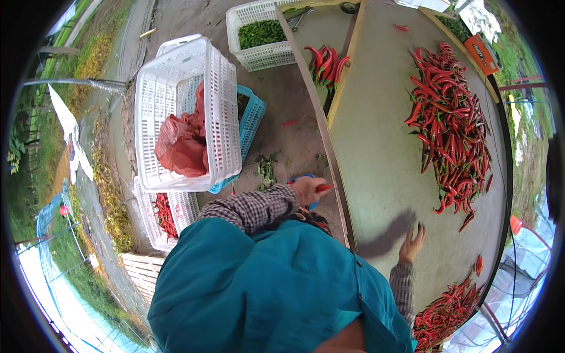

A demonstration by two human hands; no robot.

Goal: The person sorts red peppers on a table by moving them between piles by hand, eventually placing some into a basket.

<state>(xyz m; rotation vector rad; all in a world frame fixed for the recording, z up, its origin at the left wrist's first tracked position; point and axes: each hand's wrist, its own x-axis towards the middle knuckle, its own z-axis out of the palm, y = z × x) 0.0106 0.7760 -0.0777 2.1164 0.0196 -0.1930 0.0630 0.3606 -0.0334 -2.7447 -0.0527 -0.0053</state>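
My left hand (309, 190) is closed on a red chili pepper (324, 188), just outside the wooden rim of a sheet-topped table (375, 145). Over the tabletop, my right hand (412, 243) has its fingers apart and holds nothing that shows; its shadow falls beside it. A large heap of red chili peppers (450, 128) lies on the far right part of the table. Another heap of red chili peppers (446, 313) is at the lower right, beyond my right sleeve. A small bunch of red chili peppers (326, 66) sits in the wedge between two wooden strips.
White plastic crates (225, 132) stand left of the table, the large one holding a red sack (185, 145). A blue crate (252, 125) is beneath it. Green peppers (262, 34) fill part of another white crate. Red peppers (165, 216) lie in a lower crate. An orange box (482, 55) is at the far edge.
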